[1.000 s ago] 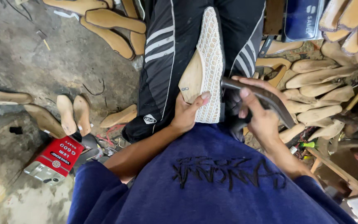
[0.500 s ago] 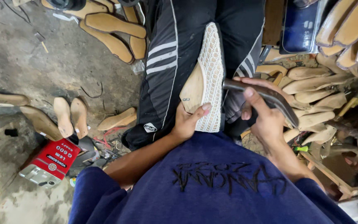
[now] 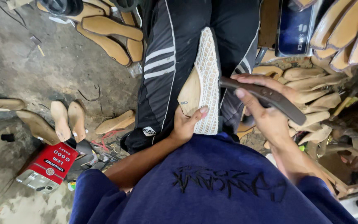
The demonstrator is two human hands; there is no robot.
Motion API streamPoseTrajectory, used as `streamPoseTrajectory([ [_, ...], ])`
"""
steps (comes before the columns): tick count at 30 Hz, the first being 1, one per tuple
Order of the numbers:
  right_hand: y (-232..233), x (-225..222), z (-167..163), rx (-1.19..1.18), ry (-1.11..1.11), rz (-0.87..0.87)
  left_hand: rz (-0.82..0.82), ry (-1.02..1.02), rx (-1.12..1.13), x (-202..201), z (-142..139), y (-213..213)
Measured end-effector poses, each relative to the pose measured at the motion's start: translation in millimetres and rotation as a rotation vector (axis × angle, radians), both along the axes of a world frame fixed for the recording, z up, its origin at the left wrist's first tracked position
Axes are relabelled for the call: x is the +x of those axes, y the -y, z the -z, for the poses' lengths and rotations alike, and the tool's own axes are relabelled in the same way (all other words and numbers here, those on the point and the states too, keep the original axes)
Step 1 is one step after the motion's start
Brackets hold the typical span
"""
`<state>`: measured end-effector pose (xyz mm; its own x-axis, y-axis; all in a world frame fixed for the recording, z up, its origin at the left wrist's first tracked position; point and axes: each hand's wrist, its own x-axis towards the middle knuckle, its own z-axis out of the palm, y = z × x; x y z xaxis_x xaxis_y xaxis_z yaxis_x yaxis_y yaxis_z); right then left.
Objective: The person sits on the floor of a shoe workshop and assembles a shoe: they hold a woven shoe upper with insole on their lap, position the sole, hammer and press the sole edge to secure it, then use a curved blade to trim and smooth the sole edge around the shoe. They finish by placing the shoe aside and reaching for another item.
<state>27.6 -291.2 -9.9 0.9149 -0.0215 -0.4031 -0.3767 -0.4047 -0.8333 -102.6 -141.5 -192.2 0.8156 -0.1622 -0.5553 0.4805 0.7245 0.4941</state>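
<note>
left hand (image 3: 186,123) grips wooden last with white mesh upper (image 3: 207,79) at frame centre, bracing it on lap – right hand (image 3: 266,112) clenched on dark tool handle (image 3: 265,96), tip against mesh edge.

I see a white mesh-patterned shoe upper (image 3: 209,79) over a pale tan wooden last (image 3: 189,93), a dark brown tool (image 3: 266,97), black trousers with white stripes (image 3: 166,62), a red tin (image 3: 48,164), and grey floor (image 3: 30,70).
</note>
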Motion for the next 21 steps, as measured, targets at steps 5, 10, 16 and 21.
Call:
streamPoseTrajectory([
  [5, -13, 4, -1, 0.228, 0.013, 0.169, -0.015, 0.087, 0.015, -3, 0, -1],
  [10, -3, 22, -5, -0.148, 0.277, -0.357, -0.036, 0.048, -0.033, -5, 6, 3],
  [16, -11, 25, -5, 0.133, -0.144, 0.139, -0.012, 0.035, 0.030, -10, 12, 4],
  [21, -1, 51, -20, -0.189, 0.250, -0.499, -0.041, 0.081, 0.042, -5, 12, 6],
])
